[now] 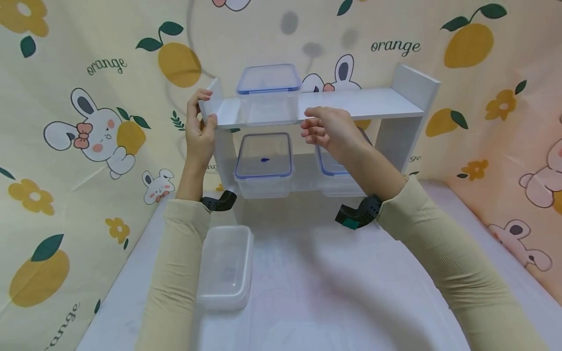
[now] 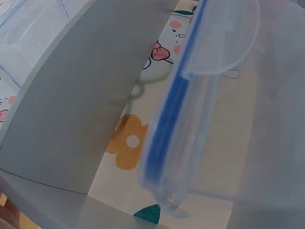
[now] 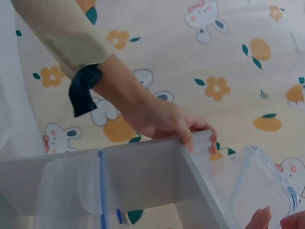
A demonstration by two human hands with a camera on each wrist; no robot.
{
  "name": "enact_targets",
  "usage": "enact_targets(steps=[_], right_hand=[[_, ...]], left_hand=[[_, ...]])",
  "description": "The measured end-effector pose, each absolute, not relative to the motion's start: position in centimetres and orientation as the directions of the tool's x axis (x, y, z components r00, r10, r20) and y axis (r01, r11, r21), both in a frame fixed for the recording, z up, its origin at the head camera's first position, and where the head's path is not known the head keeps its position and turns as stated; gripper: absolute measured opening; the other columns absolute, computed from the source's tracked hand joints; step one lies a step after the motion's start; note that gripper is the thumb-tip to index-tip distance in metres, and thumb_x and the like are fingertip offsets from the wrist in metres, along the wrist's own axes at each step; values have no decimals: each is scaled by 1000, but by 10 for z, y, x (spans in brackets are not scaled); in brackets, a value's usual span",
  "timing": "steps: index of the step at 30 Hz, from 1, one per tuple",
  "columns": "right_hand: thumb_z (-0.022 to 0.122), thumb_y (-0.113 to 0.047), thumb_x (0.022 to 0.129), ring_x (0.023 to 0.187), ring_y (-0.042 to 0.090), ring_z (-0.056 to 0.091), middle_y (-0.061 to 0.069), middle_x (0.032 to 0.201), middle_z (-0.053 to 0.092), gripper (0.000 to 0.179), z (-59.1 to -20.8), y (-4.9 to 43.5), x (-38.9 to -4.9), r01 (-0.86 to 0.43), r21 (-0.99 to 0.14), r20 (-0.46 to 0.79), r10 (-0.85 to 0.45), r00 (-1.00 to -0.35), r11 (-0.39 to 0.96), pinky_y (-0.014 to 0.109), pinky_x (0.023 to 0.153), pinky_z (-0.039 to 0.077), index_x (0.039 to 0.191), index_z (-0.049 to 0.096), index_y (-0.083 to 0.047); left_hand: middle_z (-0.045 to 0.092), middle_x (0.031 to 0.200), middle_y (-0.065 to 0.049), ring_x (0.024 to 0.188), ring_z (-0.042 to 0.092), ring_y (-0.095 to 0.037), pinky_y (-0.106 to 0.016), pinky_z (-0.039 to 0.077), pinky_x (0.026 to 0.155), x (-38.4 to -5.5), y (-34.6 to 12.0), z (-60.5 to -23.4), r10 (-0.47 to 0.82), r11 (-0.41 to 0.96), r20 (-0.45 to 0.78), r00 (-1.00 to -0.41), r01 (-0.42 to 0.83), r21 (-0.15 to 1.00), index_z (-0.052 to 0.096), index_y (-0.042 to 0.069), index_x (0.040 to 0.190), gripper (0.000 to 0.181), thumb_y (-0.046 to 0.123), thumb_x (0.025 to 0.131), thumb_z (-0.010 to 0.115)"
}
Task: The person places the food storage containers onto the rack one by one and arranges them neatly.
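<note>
Sleeves (image 1: 171,273) in front, white shelf (image 1: 397,141) gripped by the left hand (image 1: 199,126)

Both cuffs, pale and ribbed, end at black bands (image 1: 362,212) on the wrists. Beyond them, the shelf stands across the back of the table (image 1: 298,287). The left hand holds its left panel (image 1: 213,100), thumb to the near side and fingers hooked over the edge. The right hand (image 1: 329,129) is in front of the top board (image 1: 377,102), fingers loosely bent, with nothing visible in its hold; it is not clear whether it touches the board.

Upright on that board, toward the left end, sits the top box (image 1: 270,105), clear with a blue-edged lid, between the two hands. Beneath it, on the lower board (image 1: 304,175), is the left box (image 1: 263,165), whose lid bears a small dark blue mark. The right box (image 1: 340,185), also lidded, is on the same board, partly hidden by the right forearm.

Down on the table, just beside the left sleeve, lies a whitish tub (image 1: 226,263). Behind everything hangs a cloth (image 1: 263,29) printed with rabbits, yellow flowers, fruit and the word "orange".
</note>
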State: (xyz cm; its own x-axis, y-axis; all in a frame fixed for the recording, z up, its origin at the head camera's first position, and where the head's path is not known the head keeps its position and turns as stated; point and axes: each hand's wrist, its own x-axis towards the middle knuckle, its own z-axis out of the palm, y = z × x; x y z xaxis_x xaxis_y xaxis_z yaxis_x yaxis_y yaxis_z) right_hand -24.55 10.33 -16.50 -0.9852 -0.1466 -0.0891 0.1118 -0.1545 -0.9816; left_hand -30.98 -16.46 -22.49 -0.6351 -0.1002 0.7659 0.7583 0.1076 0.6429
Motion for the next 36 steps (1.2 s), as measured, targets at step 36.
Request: enact_targets(steps=[36], right_hand=[[43,-19,101,64,3,61,-5,76,63,25,-266,104,-201,131,-988,-93,-378,-921,-77,13,59,50,114,49,1]], left_hand=[[45,136,7,122,39,-17,-35,38,102,-315,-164,-229,-99,122,767,-634,758,641,45,13,120,34,-4,91,40]])
